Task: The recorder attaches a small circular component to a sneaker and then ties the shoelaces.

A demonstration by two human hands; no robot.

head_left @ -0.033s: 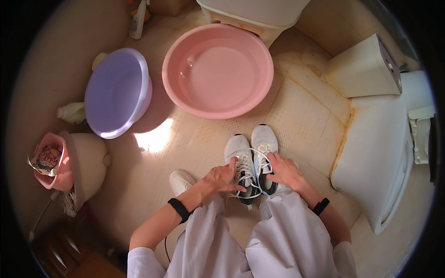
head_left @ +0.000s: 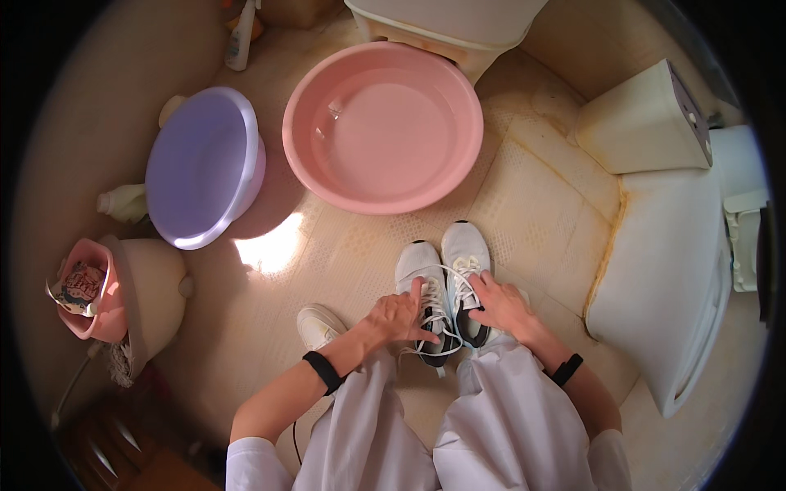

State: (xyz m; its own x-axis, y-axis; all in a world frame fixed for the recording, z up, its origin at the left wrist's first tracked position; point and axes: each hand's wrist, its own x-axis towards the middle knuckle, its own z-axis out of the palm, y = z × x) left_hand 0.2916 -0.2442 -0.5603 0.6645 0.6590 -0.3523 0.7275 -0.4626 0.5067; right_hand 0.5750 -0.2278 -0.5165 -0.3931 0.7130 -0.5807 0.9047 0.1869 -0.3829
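Observation:
A pair of white-and-grey sneakers stands side by side on the floor between my feet, toes pointing away from me. My left hand [head_left: 395, 317] lies over the outer side of the left sneaker [head_left: 419, 266], index finger by the laces and thumb stretched toward the opening. Against the outer side of the right sneaker [head_left: 465, 244] rests my right hand [head_left: 499, 304], thumb and fingers apart. A loose white lace [head_left: 453, 272] loops from one shoe across to the other. Both hands look open, though their other fingers are partly hidden. Black bands circle both wrists.
Ahead sits a pink basin [head_left: 383, 196] with what looks like water inside. A purple basin [head_left: 201, 168] leans at the left, near a bucket [head_left: 160, 286] and a small pink tub [head_left: 109, 315]. White fixtures [head_left: 655, 286] line the right. My shoe [head_left: 318, 325] shows at left.

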